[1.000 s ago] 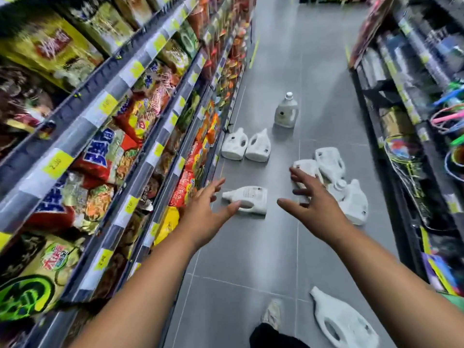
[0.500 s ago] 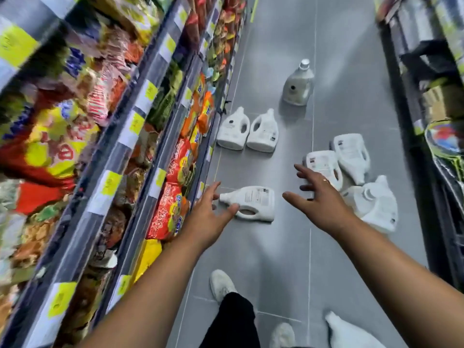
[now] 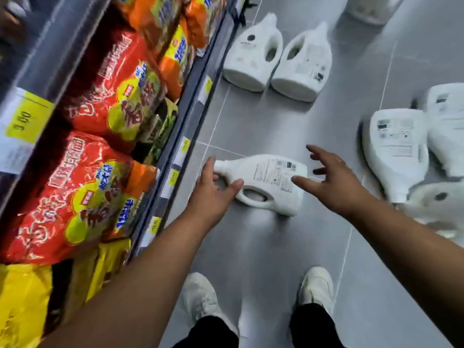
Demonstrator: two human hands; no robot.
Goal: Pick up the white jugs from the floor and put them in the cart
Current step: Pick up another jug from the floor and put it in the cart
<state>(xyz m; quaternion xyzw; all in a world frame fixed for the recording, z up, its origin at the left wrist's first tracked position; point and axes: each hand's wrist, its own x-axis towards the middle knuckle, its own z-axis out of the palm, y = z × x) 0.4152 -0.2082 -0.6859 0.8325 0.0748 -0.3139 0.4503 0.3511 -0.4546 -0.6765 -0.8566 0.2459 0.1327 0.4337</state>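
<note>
Several white jugs lie on the grey tiled floor. The nearest jug [image 3: 266, 182] lies on its side, cap pointing left, handle toward me. My left hand [image 3: 213, 194] is open at its neck, fingers by the cap and thumb near the handle. My right hand [image 3: 331, 182] is open with fingers spread just above the jug's base end. Two more jugs [image 3: 253, 54] [image 3: 303, 64] lie side by side farther off near the shelf. Other jugs [image 3: 396, 151] [image 3: 447, 126] [image 3: 437, 204] lie at the right. No cart is in view.
A store shelf [image 3: 190, 96] full of orange and yellow snack bags [image 3: 113, 96] runs along the left, close to my left arm. My two white shoes [image 3: 200, 297] [image 3: 316, 285] stand just behind the nearest jug. Another jug [image 3: 371, 8] stands at the top edge.
I have bent down and moved closer. Both hands have dropped toward the nearest jug, the left reaching its neck and the right coming over its base.
</note>
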